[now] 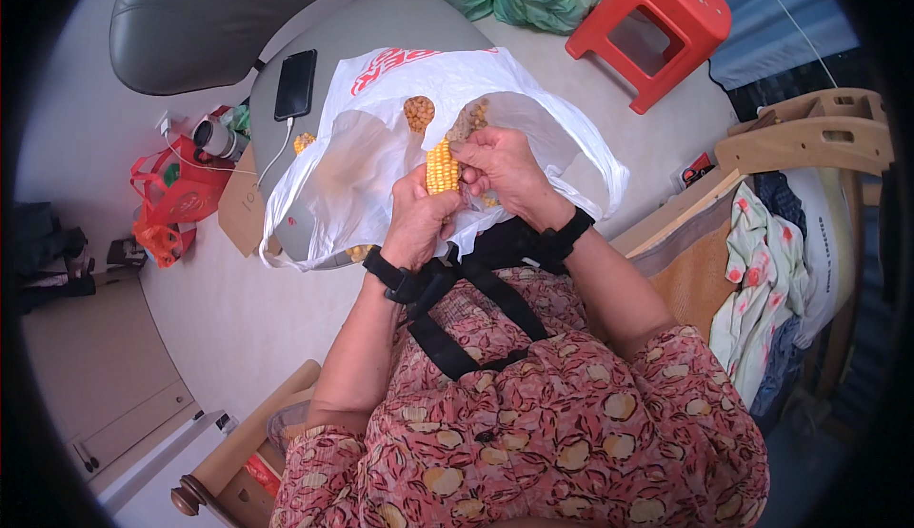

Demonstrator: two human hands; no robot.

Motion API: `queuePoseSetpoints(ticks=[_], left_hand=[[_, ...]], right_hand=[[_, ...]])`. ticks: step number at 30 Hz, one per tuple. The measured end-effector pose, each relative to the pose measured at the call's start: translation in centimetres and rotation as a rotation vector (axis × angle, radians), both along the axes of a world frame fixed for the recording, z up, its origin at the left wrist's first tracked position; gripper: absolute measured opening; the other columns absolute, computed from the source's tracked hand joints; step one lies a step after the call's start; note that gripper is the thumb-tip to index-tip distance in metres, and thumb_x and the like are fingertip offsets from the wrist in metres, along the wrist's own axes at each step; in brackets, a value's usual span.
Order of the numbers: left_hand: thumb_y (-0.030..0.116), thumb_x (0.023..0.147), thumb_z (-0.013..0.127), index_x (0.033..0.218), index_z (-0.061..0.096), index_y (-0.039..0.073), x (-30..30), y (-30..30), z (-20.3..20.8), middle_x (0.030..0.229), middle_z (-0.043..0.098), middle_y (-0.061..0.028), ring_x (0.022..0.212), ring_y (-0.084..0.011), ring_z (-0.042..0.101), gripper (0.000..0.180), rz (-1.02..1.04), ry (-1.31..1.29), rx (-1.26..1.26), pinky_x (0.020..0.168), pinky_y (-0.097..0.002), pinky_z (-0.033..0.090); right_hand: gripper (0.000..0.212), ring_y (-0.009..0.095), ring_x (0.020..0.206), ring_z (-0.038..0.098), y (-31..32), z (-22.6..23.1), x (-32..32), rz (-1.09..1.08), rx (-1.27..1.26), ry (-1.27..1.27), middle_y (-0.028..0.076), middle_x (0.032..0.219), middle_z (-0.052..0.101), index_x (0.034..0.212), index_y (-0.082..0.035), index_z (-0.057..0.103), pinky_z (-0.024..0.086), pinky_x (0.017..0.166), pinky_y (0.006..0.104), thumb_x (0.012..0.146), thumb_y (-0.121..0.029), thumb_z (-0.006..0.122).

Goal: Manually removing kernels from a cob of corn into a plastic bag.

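Note:
An ear of yellow corn [442, 168] is held upright over an open white plastic bag [352, 161]. My left hand [416, 212] is wrapped round its lower end. With thumb and bent fingers, my right hand [497, 166] grips the ear's upper right side against the kernels. Just beyond the right hand lies a greyish-brown piece [466, 120], perhaps a stripped cob, partly hidden by that hand. Loose kernels [419, 112] show in a round opening of the bag. Another bit of corn [304, 141] sits by the bag's left edge.
The bag rests on a grey padded chair [419, 16]; a black phone [296, 83] with a white cable lies on it. A red plastic stool [657, 28] stands at far right, a red bag [181, 185] at left. Clothes [766, 285] hang over a wooden chair at right.

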State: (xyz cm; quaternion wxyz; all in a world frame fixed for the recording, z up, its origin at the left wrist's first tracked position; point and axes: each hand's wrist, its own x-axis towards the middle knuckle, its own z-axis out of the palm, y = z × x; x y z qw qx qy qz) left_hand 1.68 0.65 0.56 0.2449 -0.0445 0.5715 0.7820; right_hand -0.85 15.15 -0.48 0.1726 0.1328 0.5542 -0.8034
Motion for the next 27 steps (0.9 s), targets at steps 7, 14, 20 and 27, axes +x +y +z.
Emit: queuePoseSetpoints(ticks=[7, 14, 20, 27], left_hand=[[-0.006, 0.069, 0.052, 0.097, 0.054, -0.005, -0.1, -0.1, 0.1, 0.081, 0.06, -0.0094, 0.052, -0.0098, 0.052, 0.027, -0.007, -0.028, 0.028, 0.037, -0.0201, 0.038], [-0.005, 0.07, 0.052, 0.099, 0.052, -0.005, 0.0, 0.0, 0.5, 0.081, 0.06, -0.01, 0.051, -0.0087, 0.052, 0.029, 0.012, -0.028, 0.004, 0.037, -0.0193, 0.038], [-0.004, 0.071, 0.052, 0.097, 0.052, -0.004, 0.0, 0.0, 0.5, 0.078, 0.058, -0.0088, 0.05, -0.0082, 0.051, 0.026, 0.007, -0.012, -0.038, 0.037, -0.0191, 0.038], [-0.005, 0.072, 0.054, 0.096, 0.052, -0.003, -0.2, -0.3, 0.4, 0.078, 0.057, -0.0085, 0.051, -0.0094, 0.051, 0.024, -0.015, -0.078, 0.071, 0.038, -0.0196, 0.038]], right_hand=[[0.015, 0.012, 0.048, 0.053, 0.3, -0.3, -0.2, -0.025, -0.122, -0.035, 0.007, 0.063, 0.054, 0.086, 0.008, 0.054, 0.046, 0.04, 0.022, 0.082, -0.005, 0.061], [0.017, 0.011, 0.051, 0.055, 0.2, 0.3, -0.2, -0.032, -0.138, -0.066, 0.008, 0.068, 0.056, 0.087, 0.008, 0.054, 0.048, 0.041, 0.0218, 0.083, -0.007, 0.06], [0.02, 0.01, 0.049, 0.054, 0.1, 0.5, 0.1, 0.049, -0.069, 0.013, 0.006, 0.064, 0.055, 0.085, 0.006, 0.055, 0.046, 0.039, 0.0203, 0.083, -0.012, 0.063], [0.019, 0.01, 0.05, 0.054, 0.1, 0.1, 0.2, 0.006, -0.141, 0.028, 0.007, 0.065, 0.056, 0.089, 0.008, 0.055, 0.046, 0.041, 0.0213, 0.081, -0.007, 0.064]])
